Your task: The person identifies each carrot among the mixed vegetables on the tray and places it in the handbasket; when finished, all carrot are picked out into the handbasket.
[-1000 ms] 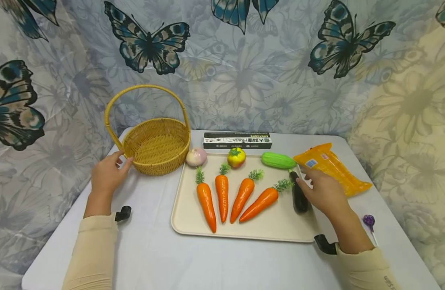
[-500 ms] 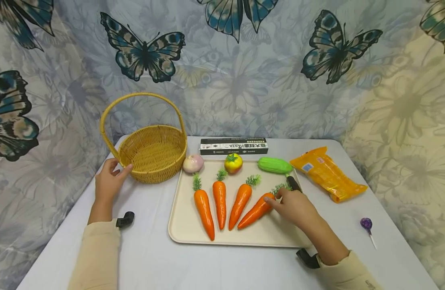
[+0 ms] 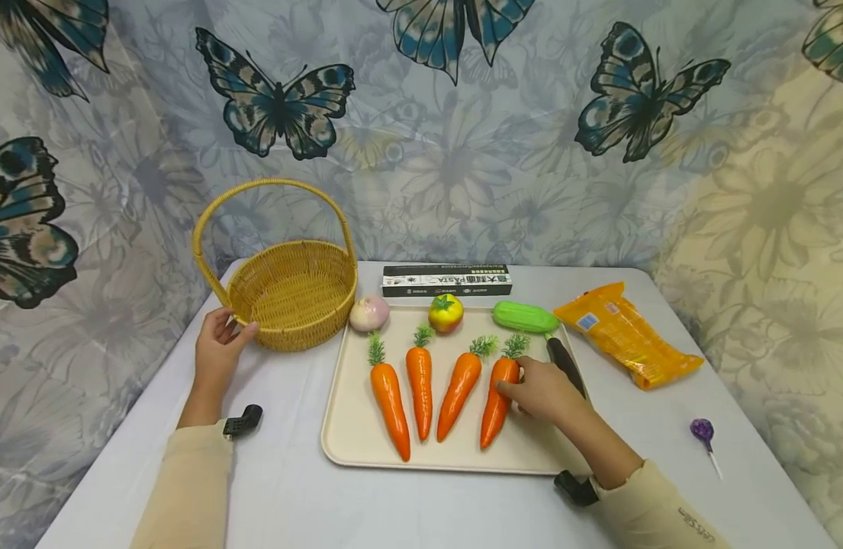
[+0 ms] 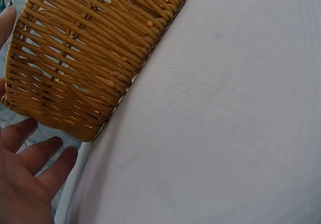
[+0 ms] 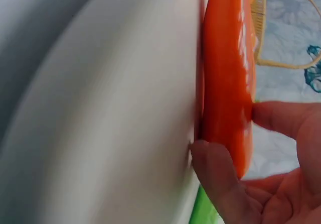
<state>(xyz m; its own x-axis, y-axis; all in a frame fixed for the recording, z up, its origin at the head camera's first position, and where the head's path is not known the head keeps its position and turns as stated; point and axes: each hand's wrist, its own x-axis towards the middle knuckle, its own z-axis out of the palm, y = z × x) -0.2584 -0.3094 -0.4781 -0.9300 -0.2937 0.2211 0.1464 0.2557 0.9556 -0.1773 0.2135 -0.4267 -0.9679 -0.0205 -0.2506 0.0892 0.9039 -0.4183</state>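
Note:
My left hand (image 3: 217, 354) holds the near-left rim of a yellow wicker basket (image 3: 297, 335), thumb over the edge. In the left wrist view the other fingers (image 4: 57, 171) spread below the woven wall. On the beige tray (image 3: 435, 460), my right hand (image 3: 548, 393) pinches the rightmost carrot (image 3: 493, 419) between thumb and fingers. Its leafy top points toward the back. In the right wrist view the carrot (image 5: 228, 68) lies low along the tray, with fingertips on both sides. Several other carrots, such as the leftmost one (image 3: 390, 404), fan out to its left.
Along the tray's back lie an onion (image 3: 369, 313), a red-yellow tomato (image 3: 445, 313) and a green cucumber-like vegetable (image 3: 526, 316). A dark eggplant (image 3: 564, 362) is partly behind my right hand. Outside the tray are a pasta box (image 3: 447, 280), an orange packet (image 3: 627, 335) and a lollipop (image 3: 703, 431).
My right hand has moved left from the eggplant to the rightmost carrot and taken hold of it. That carrot has turned from slanting to nearly upright in the head view. The left hand stays at the basket.

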